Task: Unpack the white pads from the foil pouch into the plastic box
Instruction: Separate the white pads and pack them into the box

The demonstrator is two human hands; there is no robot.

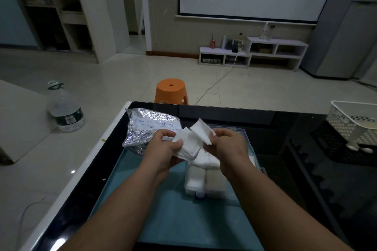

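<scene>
Pads (189, 144) are gripped by left hand (161, 155) and right hand (230, 149) above box (237, 129), judged part-filled; pouch (146, 126) beside it, contents unclear.

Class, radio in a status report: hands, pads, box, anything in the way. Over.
Left hand grips pad stack, foil pouch beside it. Right hand pinches single pad above plastic box. Box part filled. Nothing blocking.

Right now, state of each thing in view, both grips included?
left grip: holds pad stack
right grip: pinches single pad above the stack
foil pouch: crumpled, beside left grip, mouth hidden
plastic box: open, pads inside
water bottle: upright, capped
orange stool: upright
basket: upright
</scene>
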